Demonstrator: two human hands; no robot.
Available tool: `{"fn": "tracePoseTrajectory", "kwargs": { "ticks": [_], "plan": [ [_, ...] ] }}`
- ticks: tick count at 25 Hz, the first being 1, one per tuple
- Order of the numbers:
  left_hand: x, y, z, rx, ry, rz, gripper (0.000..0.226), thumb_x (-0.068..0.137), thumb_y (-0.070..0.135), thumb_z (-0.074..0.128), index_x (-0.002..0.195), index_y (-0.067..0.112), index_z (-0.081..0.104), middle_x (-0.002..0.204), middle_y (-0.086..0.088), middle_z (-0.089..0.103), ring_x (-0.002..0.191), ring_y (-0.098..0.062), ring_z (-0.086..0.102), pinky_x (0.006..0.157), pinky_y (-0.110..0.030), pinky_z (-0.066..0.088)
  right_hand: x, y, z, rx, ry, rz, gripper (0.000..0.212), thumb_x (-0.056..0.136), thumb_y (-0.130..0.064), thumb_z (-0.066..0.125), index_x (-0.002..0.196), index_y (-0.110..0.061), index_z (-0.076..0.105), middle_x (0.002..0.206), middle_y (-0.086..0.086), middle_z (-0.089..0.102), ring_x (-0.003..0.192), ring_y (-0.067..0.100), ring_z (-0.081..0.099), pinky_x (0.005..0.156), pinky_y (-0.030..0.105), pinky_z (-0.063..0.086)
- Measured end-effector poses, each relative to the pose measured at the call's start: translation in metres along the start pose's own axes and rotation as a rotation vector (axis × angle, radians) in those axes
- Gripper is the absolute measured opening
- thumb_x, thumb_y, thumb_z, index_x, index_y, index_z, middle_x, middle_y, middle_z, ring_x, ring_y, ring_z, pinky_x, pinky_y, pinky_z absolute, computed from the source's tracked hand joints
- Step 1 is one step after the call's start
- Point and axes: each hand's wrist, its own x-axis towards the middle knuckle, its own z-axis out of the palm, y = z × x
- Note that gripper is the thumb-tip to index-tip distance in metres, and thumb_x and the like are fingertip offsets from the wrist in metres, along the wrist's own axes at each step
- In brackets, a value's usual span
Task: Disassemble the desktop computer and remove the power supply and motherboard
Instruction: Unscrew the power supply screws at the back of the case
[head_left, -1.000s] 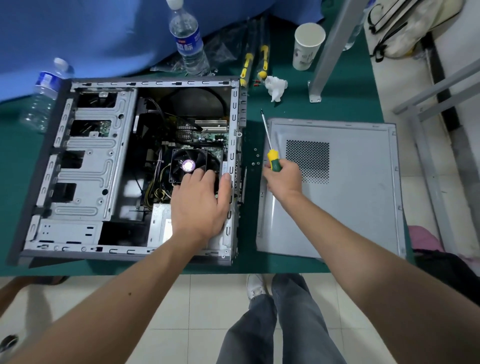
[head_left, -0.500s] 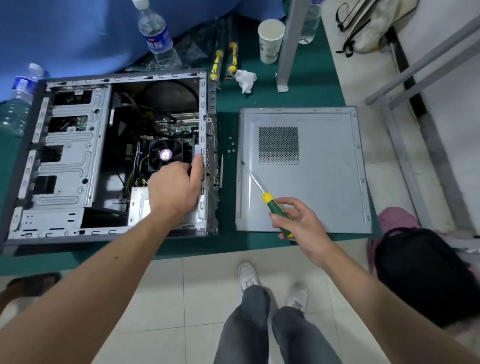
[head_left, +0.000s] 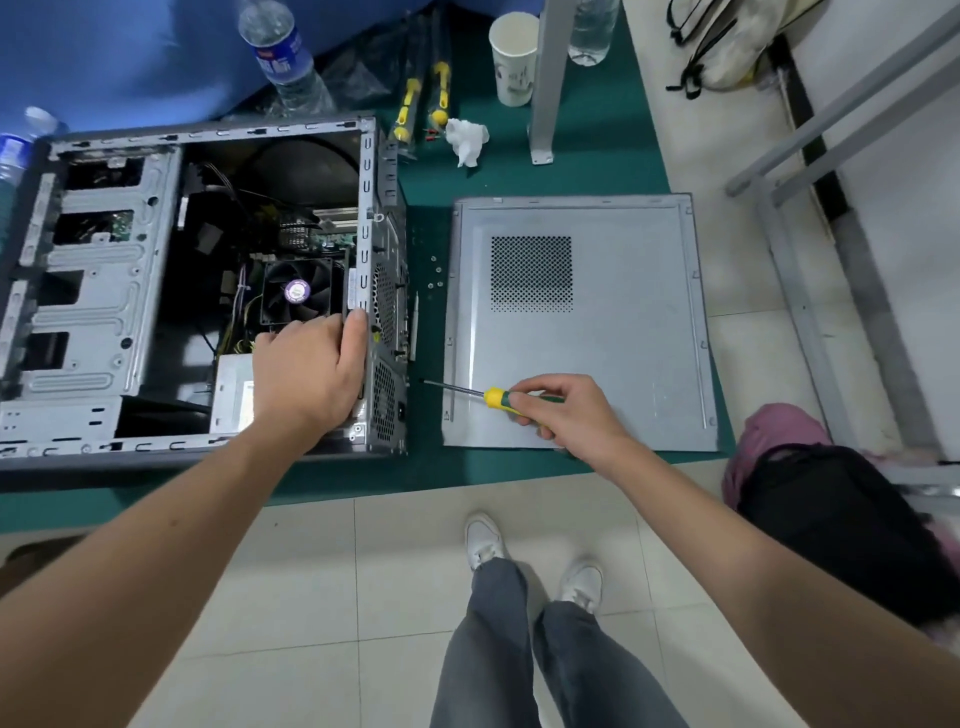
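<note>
The open computer case (head_left: 93, 291) lies on its side on the green table. Inside it are a black CPU fan (head_left: 297, 291), part of the motherboard (head_left: 311, 236) and the grey power supply (head_left: 231, 387) at the near right corner. My left hand (head_left: 311, 369) rests over the power supply, its thumb hooked on the case's rear edge. My right hand (head_left: 566, 410) grips a yellow-and-green screwdriver (head_left: 498, 397) held level, its tip pointing left at the rear panel (head_left: 387, 332) of the case.
The removed side panel (head_left: 623, 270) lies flat to the right of the case, with loose screws (head_left: 436, 270) between them. Water bottles (head_left: 283, 57), a paper cup (head_left: 514, 57), crumpled tissue (head_left: 467, 137) and two yellow-handled tools (head_left: 421, 98) sit at the back. A metal post (head_left: 550, 78) stands there too.
My right hand swung the screwdriver from pointing away from me to lying level, tip now near the case's rear panel. My left hand shifted towards the rear edge over the power supply.
</note>
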Motion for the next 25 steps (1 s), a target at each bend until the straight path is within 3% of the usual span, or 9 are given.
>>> {"fn": "tracePoseTrajectory", "kwargs": {
  "ticks": [6,25],
  "plan": [
    [0.001,-0.002,0.003,-0.005,0.021,0.011,0.055,0.101,0.049,0.014,0.058,0.023,0.038,0.057,0.008,0.045,0.065,-0.022,0.045,0.077,-0.04,0.029,0.025,0.005,0.005,0.024,-0.019,0.021,0.006,0.081,-0.027,0.076,0.084,-0.022,0.077,0.067,0.003,0.07,0.053,0.013,0.048,0.043,0.016,0.037],
    [0.0,0.001,0.001,-0.021,-0.002,-0.006,0.05,0.101,0.047,0.014,0.058,0.028,0.033,0.059,0.009,0.044,0.066,-0.022,0.047,0.08,-0.045,0.035,0.032,0.006,-0.003,0.054,-0.088,0.076,0.006,0.082,-0.027,0.074,0.086,-0.023,0.077,0.083,0.013,0.074,0.064,0.019,0.05,0.042,0.017,0.035]
  ]
}}
